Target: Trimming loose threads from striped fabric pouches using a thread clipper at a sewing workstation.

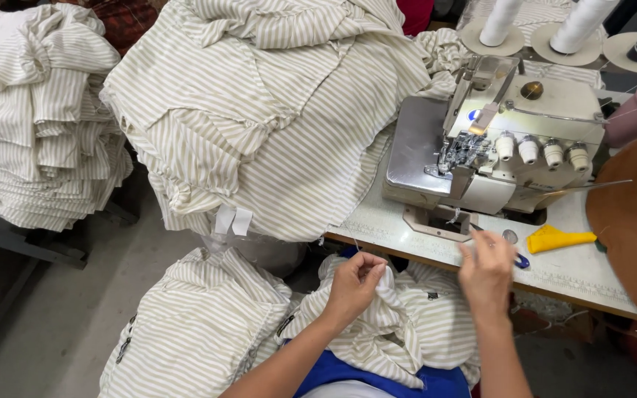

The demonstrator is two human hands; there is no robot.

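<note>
Nearest, left hand (pixel 354 284) pinches beige-and-white striped cotton garment (pixel 392 324) in lap, thin thread rising from fingers. Right hand (pixel 486 271) grips small blue-handled thread snips (pixel 519 259) at table edge (pixel 407 254). Beyond, cream overlock sewing machine (pixel 495 147), heaped striped garments (pixel 259 110), thread cones (pixel 499 22).

One view only is given, taken from a camera worn on the head, and it is aimed steeply downward and forward. The left hand (pixel 354 284) and right hand (pixel 486 271) are seen close in, low and right of centre, with the forearms cut off by the bottom edge. The sewing machine (pixel 492 144) is caught just beyond them at upper right, on the table (pixel 576 273). The floor (pixel 75 309) is taken in at lower left, farther off.
</note>
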